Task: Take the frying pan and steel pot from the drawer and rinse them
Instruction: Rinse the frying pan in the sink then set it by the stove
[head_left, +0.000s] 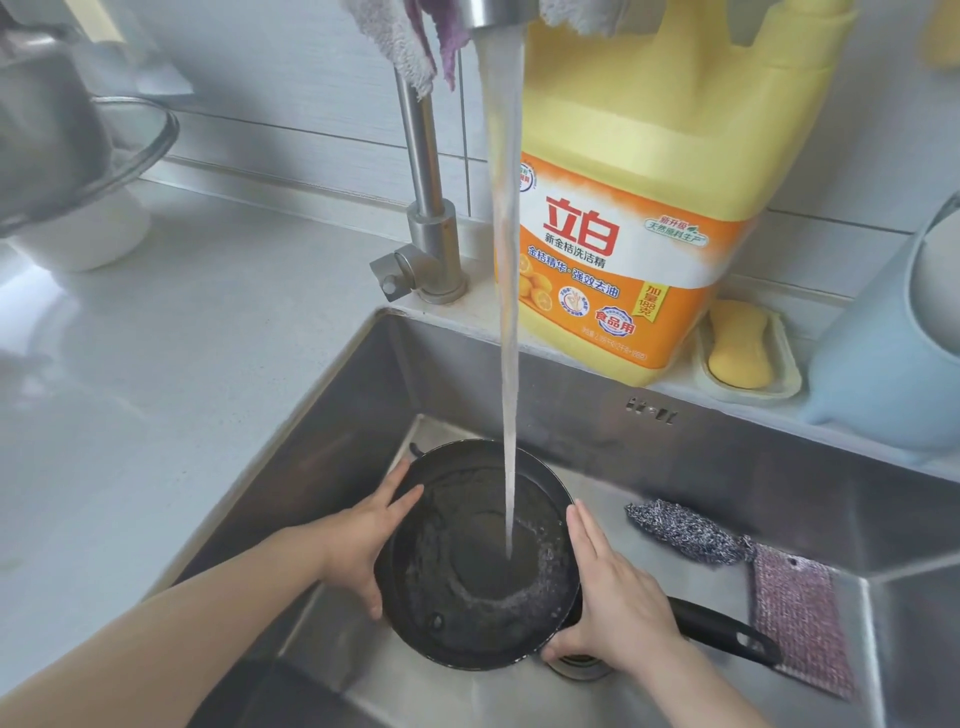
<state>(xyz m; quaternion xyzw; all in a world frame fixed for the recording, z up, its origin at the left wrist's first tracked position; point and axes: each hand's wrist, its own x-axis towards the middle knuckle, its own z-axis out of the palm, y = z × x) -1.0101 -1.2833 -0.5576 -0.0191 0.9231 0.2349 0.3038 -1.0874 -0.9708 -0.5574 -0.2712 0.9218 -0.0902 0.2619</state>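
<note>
A black frying pan (467, 587) sits low in the steel sink (727, 457), its black handle (727, 631) pointing right. Water streams from the tap (426, 171) and lands in the middle of the pan, foaming around the base. My left hand (363, 535) grips the pan's left rim. On the right rim lies my right hand (618, 597), fingers flat along the edge and thumb under it. A steel pot (47, 135) stands on the counter at the far left, partly out of frame.
A big yellow detergent jug (639, 208) stands behind the sink, with yellow soap in a dish (743, 348) beside it. A steel scourer and pink cloth (753, 566) hang on the sink's right side. A glass lid (140, 140) leans at the left.
</note>
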